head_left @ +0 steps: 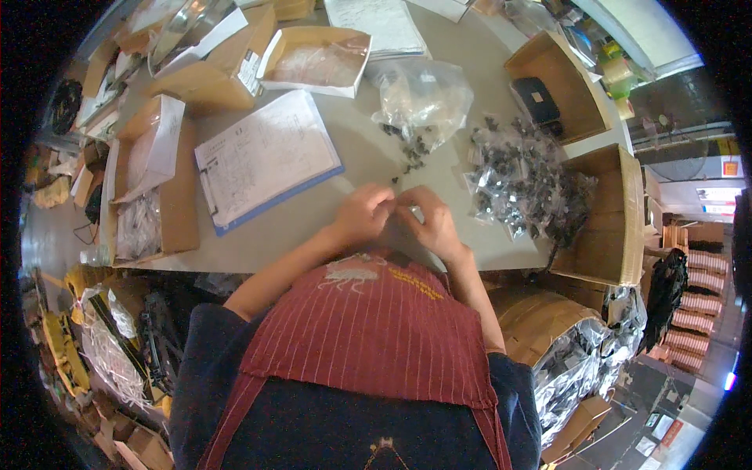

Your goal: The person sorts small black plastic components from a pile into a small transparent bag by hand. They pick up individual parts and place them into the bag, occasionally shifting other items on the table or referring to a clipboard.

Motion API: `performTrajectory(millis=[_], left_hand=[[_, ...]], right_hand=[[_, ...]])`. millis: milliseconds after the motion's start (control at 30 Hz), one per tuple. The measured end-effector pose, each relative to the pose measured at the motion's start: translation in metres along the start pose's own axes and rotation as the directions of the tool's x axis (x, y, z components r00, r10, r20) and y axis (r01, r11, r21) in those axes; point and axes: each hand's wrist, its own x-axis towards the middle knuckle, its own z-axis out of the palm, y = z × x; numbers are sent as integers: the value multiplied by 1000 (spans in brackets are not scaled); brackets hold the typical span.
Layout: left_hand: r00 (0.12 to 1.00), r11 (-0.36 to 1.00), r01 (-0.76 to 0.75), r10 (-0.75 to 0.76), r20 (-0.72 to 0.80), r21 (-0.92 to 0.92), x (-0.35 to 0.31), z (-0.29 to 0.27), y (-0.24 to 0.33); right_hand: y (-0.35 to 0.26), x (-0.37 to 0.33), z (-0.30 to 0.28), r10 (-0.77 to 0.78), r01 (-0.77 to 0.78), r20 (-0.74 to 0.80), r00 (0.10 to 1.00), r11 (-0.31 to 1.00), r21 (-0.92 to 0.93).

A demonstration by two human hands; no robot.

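Observation:
Both of my hands meet over the front middle of the grey table (pixel 372 160). My left hand (pixel 366 213) is closed, fingertips pinched together. Facing it, my right hand (pixel 432 222) is also closed in a pinch, its fingertips close to the left ones. Whatever they hold is too small or hidden to make out. Just beyond the fingers lie small loose black parts (pixel 413 150), spilling from the mouth of a large clear plastic bag (pixel 429 98). To the right is a heap of small clear bags (pixel 513 168) filled with black parts.
A blue clipboard with papers (pixel 266 157) lies to the left. Beyond it stand a shallow white-edged box (pixel 313 59) and an open carton (pixel 180 188). On the right, a carton on its side (pixel 603 215) adjoins the heap; another (pixel 560 82) holds a black case. Papers (pixel 376 27) lie at the back.

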Motion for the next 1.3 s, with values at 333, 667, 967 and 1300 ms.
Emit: performTrajectory(millis=[333, 667, 967, 1300], left_hand=[[994, 993, -106, 105, 16, 51, -1, -10, -6], [990, 995, -3, 17, -142, 101, 52, -26, -38], [992, 673, 52, 50, -116, 738, 234, -118, -133], [939, 825, 228, -327, 108, 518, 240, -129, -143]], right_hand=[[2, 1, 7, 81, -85, 93, 992, 996, 31], [12, -14, -34, 468, -383, -53, 882, 779, 496], [11, -43, -31, 562, -384, -245, 790, 766, 516], [39, -63, 0, 618, -489, -229, 752, 756, 436]])
